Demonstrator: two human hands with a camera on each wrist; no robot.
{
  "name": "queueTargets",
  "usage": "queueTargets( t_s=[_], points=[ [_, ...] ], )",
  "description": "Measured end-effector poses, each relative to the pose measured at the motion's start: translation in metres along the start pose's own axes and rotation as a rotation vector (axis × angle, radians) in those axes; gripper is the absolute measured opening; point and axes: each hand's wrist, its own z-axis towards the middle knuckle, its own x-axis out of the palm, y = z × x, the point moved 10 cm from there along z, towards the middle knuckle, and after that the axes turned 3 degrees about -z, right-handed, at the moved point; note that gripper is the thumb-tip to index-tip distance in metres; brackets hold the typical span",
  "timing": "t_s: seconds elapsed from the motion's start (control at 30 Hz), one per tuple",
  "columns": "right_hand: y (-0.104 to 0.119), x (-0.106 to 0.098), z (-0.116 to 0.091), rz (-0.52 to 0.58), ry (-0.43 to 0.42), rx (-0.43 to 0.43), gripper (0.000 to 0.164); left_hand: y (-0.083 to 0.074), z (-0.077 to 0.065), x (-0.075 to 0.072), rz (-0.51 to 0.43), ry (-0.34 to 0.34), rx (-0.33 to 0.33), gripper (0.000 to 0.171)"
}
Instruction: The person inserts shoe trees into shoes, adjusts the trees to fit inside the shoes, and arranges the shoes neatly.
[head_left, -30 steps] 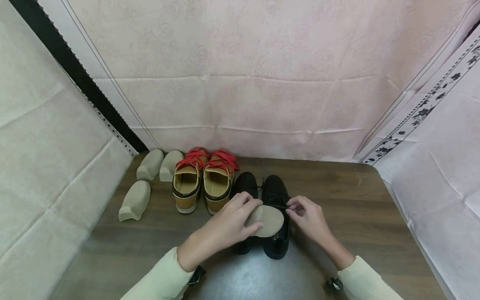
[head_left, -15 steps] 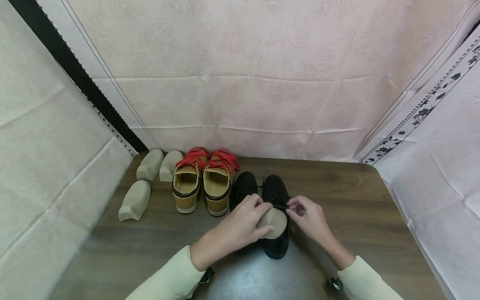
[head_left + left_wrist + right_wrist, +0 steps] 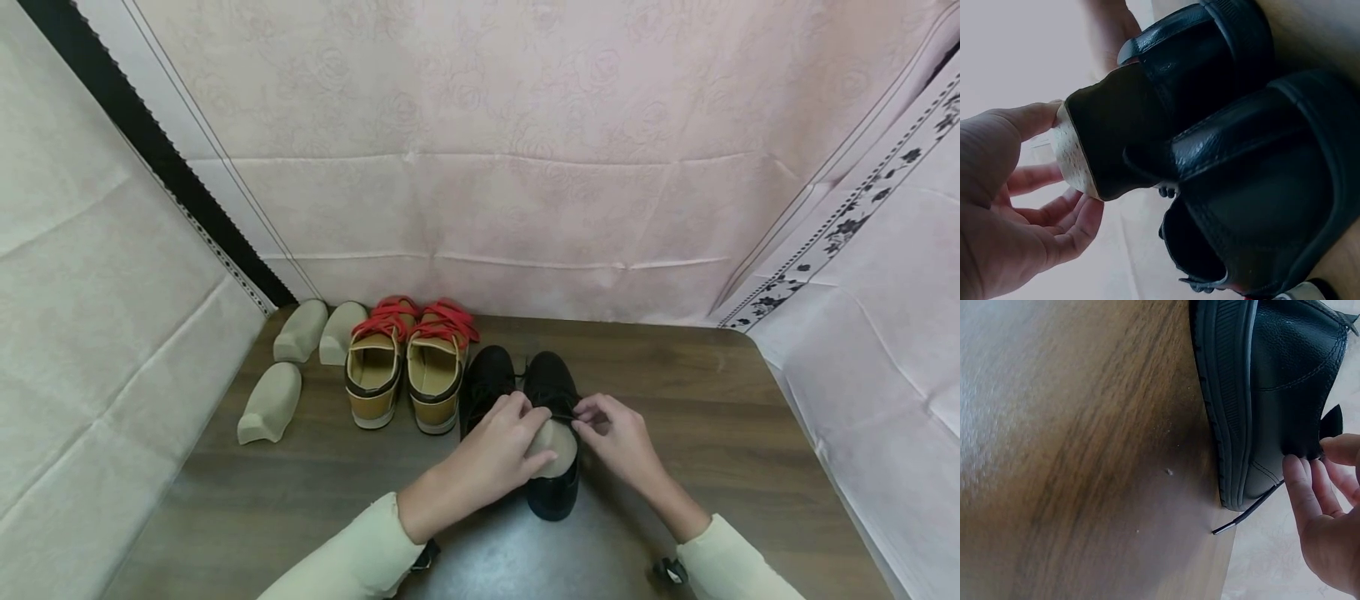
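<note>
A pair of black lace-up shoes stands side by side. My left hand (image 3: 495, 446) pinches a beige shoe insert (image 3: 557, 450) between thumb and fingers, over the opening of the right-hand black shoe (image 3: 550, 379). From the left wrist view, the insert's pale end (image 3: 1074, 153) lies in the fingers, and its shaded body reaches into the shoe mouth; the far end is hidden. My right hand (image 3: 617, 432) pinches the same shoe's upper near the laces, as the right wrist view shows at the fingertips (image 3: 1292, 465). The left-hand black shoe (image 3: 486, 379) is partly covered by my left hand.
Left of the black shoes are two tan shoes with red laces, the nearer one (image 3: 435, 392) beside the black pair. Three more beige inserts lie farther left, one in front (image 3: 272, 402). Pale cloth (image 3: 525, 208) hangs behind the wooden tabletop (image 3: 720, 450).
My left hand has moved right with the insert, which now sits further over the right-hand black shoe and tips into its opening. The right hand has stayed in place.
</note>
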Motion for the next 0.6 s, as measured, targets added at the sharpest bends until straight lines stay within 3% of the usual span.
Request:
queueTargets(
  t_s=[0.37,0.6],
  points=[
    [0.002,0.0,0.0,-0.001,-0.002,-0.005,0.019,0.004,0.007,0.017,0.03,0.0,-0.035,0.048],
    [0.0,0.0,-0.001,0.005,0.011,-0.005,0.019,0.005,0.008,0.019,-0.019,0.03,-0.026,0.047]
  ],
)
